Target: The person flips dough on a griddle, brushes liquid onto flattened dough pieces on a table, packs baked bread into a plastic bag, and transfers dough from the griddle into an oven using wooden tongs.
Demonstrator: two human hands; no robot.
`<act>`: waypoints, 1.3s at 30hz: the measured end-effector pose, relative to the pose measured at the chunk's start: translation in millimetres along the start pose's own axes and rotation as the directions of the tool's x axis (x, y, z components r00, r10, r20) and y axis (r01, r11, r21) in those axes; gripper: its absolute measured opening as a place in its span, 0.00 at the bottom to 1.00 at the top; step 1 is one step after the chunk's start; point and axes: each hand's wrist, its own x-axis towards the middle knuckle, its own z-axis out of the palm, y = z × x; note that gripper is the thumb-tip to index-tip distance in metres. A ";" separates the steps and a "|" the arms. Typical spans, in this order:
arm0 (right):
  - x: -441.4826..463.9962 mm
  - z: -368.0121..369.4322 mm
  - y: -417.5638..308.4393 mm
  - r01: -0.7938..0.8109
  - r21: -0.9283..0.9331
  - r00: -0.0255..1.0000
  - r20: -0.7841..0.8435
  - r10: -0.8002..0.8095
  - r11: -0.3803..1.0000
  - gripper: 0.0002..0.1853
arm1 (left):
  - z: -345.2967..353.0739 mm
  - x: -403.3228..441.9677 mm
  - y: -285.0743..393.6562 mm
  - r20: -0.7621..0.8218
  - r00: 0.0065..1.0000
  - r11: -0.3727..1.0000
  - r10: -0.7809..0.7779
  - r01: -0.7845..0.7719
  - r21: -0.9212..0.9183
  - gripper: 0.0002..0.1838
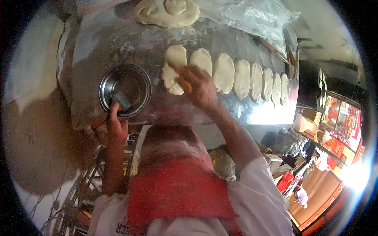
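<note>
My left hand [117,125] grips the near rim of a round metal bowl [147,91], its thumb over the edge. A tool with a grey flat end [122,100] leans inside the bowl. A brown wooden handle [98,121] sticks out by the same hand, perhaps part of that tool. Over the leftmost flattened dough piece [173,82] is my right hand [199,86], its fingers smeared by motion; whether they hold anything is unclear. To its right, several oval dough pieces [224,73] lie side by side in a row.
A large dough mass [151,17] rests at the far side of the metal-topped table [165,112]. Clear plastic sheeting [252,17] covers the far right, near a wooden stick [273,50]. Beyond the right edge are shelves with goods and a distant person [301,197].
</note>
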 end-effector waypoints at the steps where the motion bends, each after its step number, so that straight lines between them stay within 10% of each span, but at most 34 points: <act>1: -1.6 7.9 8.3 -0.005 0.000 1.000 -0.006 0.005 1.000 0.21 | 7.7 -0.5 7.5 -0.048 0.958 0.882 -0.282 0.239 -0.407 0.24; 3: -11.8 26.2 22.4 -0.049 -0.024 0.984 0.168 0.053 0.999 0.19 | 16.1 -7.6 24.4 -0.001 0.964 0.883 -0.266 0.243 -0.402 0.24; 12: -26.9 -22.5 22.3 -0.212 0.041 0.972 -0.097 0.215 0.976 0.11 | 10.8 2.5 4.7 0.016 0.974 0.895 -0.227 0.215 -0.390 0.22; 24: -58.5 -7.3 51.1 -0.311 -0.037 0.950 -0.006 0.311 0.950 0.13 | 22.1 1.9 -4.3 0.099 0.963 0.885 -0.250 0.269 -0.380 0.23; 32: -81.4 -82.1 58.6 -0.171 -0.041 0.983 -0.070 0.168 0.984 0.21 | 67.1 -26.2 -24.1 0.099 0.988 0.897 -0.114 0.146 -0.417 0.21; 36: -167.2 -38.4 129.5 -0.031 -0.061 0.996 0.083 0.036 0.998 0.26 | 97.9 -59.5 -22.8 0.193 0.967 0.983 0.165 -0.176 0.045 0.24; 39: -144.9 -108.9 82.2 -0.055 0.077 0.988 0.151 0.043 0.996 0.22 | 142.2 -87.9 -14.4 -0.004 0.978 0.881 -0.211 0.188 -0.434 0.25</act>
